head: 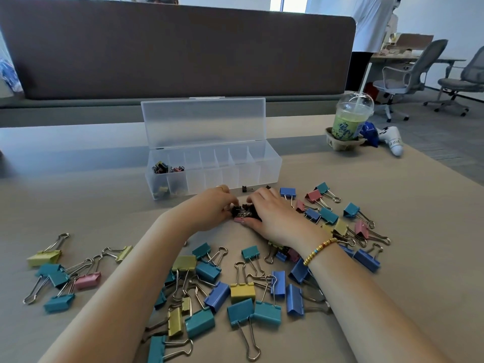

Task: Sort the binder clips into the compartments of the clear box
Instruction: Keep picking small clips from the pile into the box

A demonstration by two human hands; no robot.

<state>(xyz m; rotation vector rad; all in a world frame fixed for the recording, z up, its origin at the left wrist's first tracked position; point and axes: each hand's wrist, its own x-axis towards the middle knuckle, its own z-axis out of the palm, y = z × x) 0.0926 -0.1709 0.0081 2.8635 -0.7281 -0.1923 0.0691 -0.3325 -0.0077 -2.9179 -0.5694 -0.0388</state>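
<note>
A clear box (251,174) with several compartments stands open at the table's middle, lid upright. Its two leftmost compartments hold small mixed clips (167,169). My left hand (209,208) and right hand (272,216) meet just in front of the box, fingers curled around a heap of small black binder clips (242,211). One small black clip (246,189) lies alone by the box's front wall. Large binder clips in teal, blue, yellow and pink (241,292) are scattered across the near table, some under my forearms.
A lidded green drink with a straw (349,121) sits in a cardboard holder at the back right, beside a white controller (392,141). A grey divider panel (178,48) runs behind the table. A person in white stands far right near office chairs.
</note>
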